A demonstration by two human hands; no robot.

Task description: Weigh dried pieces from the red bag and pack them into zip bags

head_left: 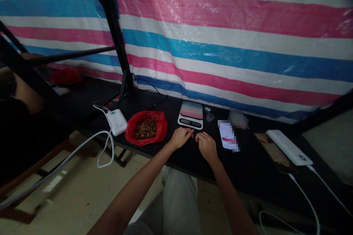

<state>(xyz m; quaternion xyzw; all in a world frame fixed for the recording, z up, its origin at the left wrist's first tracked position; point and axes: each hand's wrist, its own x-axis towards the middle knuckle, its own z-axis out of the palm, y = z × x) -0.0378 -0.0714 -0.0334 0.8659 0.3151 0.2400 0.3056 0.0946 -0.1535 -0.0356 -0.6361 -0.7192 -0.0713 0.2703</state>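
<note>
In front of a digital kitchen scale (pixel 191 114), my left hand (pixel 181 137) rests at the black table's near side. Its fingers are pressed together and point right; whatever they may hold is too small to make out. A short gap away, my right hand (pixel 206 144) has curled fingers facing the left one, and their inside is hidden. Left of my hands lies an open red plastic bag (pixel 162 126) with many small brown pieces (pixel 146 128) in it. Behind the right hand, beside the scale, is a small clear plastic cup (pixel 210 117).
A phone (pixel 228 136) with a lit screen lies right of my hands, a clear plastic bag (pixel 238 119) behind it. Farther right are another phone (pixel 273 152) and a white power bank (pixel 289 147). Another white power bank (pixel 118 122) trails cables left. Someone's arm (pixel 27 90) shows far left.
</note>
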